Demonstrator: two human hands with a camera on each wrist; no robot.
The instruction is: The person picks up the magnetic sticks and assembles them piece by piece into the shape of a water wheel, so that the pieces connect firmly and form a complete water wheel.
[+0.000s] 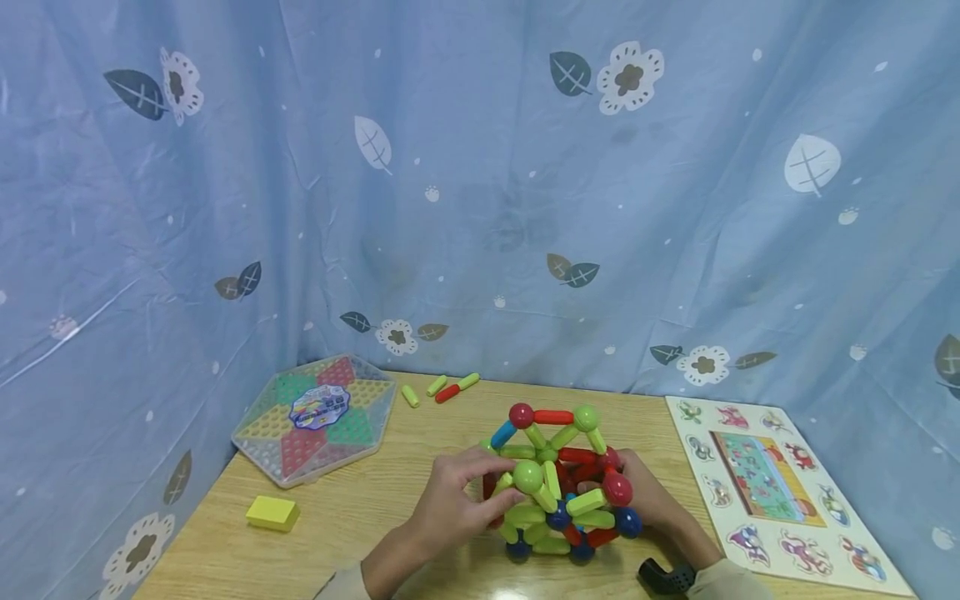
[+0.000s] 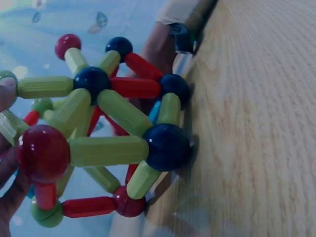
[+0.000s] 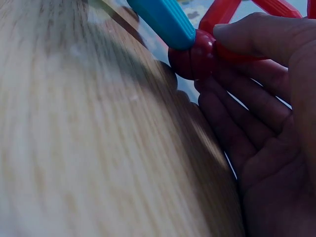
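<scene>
A cage-like model of magnetic rods and balls (image 1: 558, 515) stands on the wooden table, in green, red, blue and dark blue. My left hand (image 1: 457, 500) grips its left side, thumb toward the front near a green ball (image 1: 528, 477). In the left wrist view, fingers (image 2: 15, 197) curl at the model's edge beside a red ball (image 2: 43, 153). Partly hidden behind the model's right side is my right hand (image 1: 648, 492). The right wrist view shows its thumb and fingers pinching a low red ball (image 3: 190, 57) and red rod, next to a blue rod (image 3: 168, 22).
At the back left lies a hexagonal star-patterned game board (image 1: 367, 425), with a yellow block (image 1: 272, 513) in front. Several loose rods (image 1: 447, 393) lie near the curtain (image 1: 480, 208). A picture puzzle board (image 1: 795, 500) covers the right side of the table (image 1: 360, 500).
</scene>
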